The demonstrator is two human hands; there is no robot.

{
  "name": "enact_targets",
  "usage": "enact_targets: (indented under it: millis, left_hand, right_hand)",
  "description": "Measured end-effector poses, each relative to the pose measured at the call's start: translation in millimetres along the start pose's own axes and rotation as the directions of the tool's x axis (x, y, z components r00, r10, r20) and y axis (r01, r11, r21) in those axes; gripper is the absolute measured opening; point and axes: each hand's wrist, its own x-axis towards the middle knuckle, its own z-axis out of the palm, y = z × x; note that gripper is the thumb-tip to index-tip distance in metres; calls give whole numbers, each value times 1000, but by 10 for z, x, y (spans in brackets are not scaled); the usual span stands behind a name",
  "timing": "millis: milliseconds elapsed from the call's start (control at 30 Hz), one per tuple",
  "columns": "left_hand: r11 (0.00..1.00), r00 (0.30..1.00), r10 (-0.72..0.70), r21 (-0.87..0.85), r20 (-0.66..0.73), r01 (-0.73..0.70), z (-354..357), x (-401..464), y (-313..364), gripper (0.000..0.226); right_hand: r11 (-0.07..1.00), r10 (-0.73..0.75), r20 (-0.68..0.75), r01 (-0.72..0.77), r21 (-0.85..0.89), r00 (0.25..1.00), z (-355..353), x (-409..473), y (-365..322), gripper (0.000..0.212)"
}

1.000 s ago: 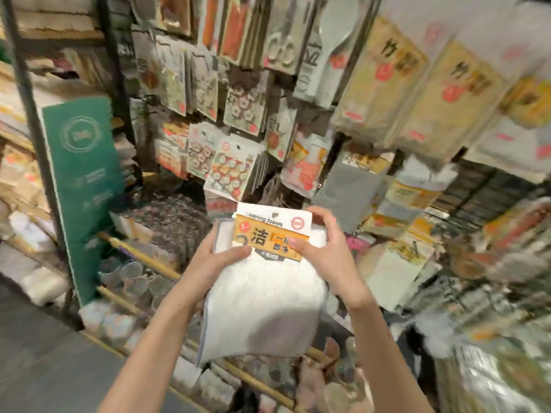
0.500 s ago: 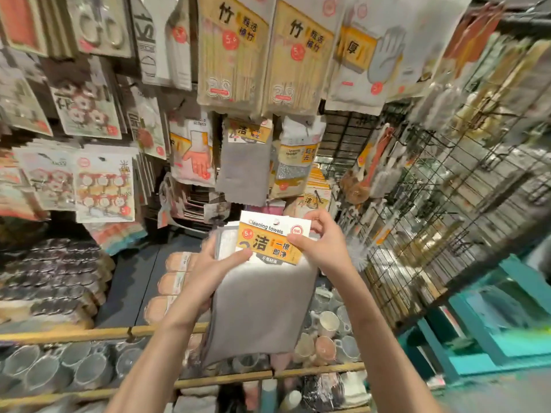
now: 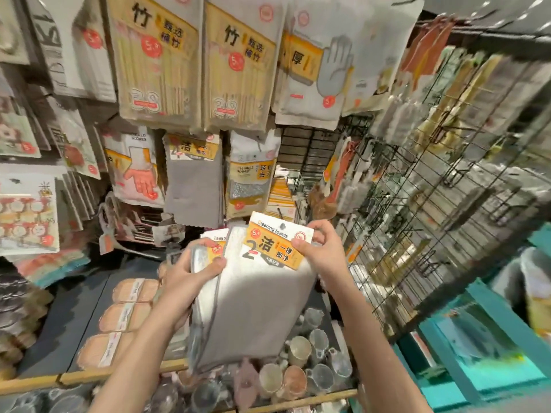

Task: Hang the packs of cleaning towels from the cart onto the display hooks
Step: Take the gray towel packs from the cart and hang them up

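Grey cloth filled my grip: my right hand (image 3: 320,253) pinched the front towel pack (image 3: 256,299) by its card, my left hand (image 3: 190,274) gripped a second pack (image 3: 208,248) behind. I judged I was separating one for hanging; next, its hole had to meet the hook carrying matching hung towels (image 3: 193,180). Mugs (image 3: 298,350) crowded the shelf below, a wire grid (image 3: 432,234) stood right.

Packed store aisle under even indoor light; a display wall hung with bagged goods, among them tall packs of bamboo sticks (image 3: 152,58) and glove packs (image 3: 316,70); to the right a black wire grid panel (image 3: 417,248) with hooks and brushes; below, a dark shelf (image 3: 74,317) edged by a wooden rail (image 3: 89,375), holding sponges (image 3: 131,290) and small mugs (image 3: 298,350); teal framework (image 3: 492,311) at far right.
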Motion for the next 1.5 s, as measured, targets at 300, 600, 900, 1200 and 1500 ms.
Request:
enact_targets:
  millis: [300, 600, 900, 1200, 1500]
  left_hand:
    - [996, 996, 54, -65, -75, -59, 660, 567, 16, 34]
    - [982, 997, 64, -176, -30, -68, 799, 866, 138, 35]
    - [982, 996, 82, -172, -18, -84, 827, 1171, 136, 52]
    - [978, 994, 102, -178, -29, -106, 899, 1335, 186, 44]
    - [979, 995, 88, -178, -55, -96, 923, 1367, 128, 34]
  right_hand:
    - [993, -105, 198, 114, -32, 975, -362, 909, -211, 26]
    - [985, -173, 14, 173, -18, 985, -761, 1691, -436, 29]
    - [986, -140, -96, 147, 75, 985, -832, 2178, -416, 25]
    - [984, -160, -149, 169, 54, 976, -825, 2371, -367, 24]
    - [970, -239, -212, 245, 2, 948, -870, 2411, -356, 28]
